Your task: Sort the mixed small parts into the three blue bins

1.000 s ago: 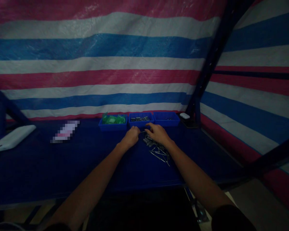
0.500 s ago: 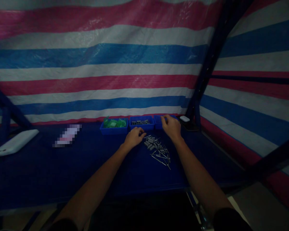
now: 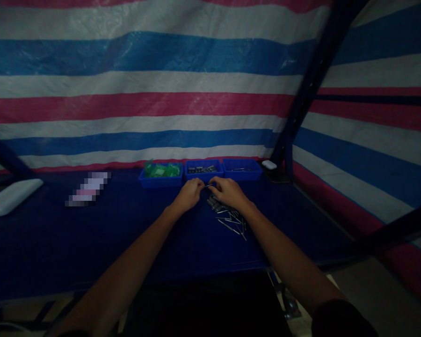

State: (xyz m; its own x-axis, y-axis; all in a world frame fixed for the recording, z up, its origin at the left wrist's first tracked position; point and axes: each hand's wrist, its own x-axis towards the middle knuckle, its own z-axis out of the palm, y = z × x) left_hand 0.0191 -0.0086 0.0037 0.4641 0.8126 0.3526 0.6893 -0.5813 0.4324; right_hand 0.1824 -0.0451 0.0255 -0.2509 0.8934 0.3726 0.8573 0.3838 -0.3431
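My left hand and my right hand are close together in front of the blue bins. A thin metal pin spans the small gap between their fingertips, and both hands pinch it. Below my right hand lies a loose pile of thin metal rods, partly hidden by that hand and wrist. Short grey cylinders lie at the pile's upper left edge.
Three blue bins line the back of the table: one with green plastic bags, a middle bin with small metal parts, and a right bin with a few thin rods. A white case sits at right; a white device lies far left.
My right hand has come from the right bin leftward and down to meet my left hand. A thin pin now shows between them. The camera view has shifted slightly.
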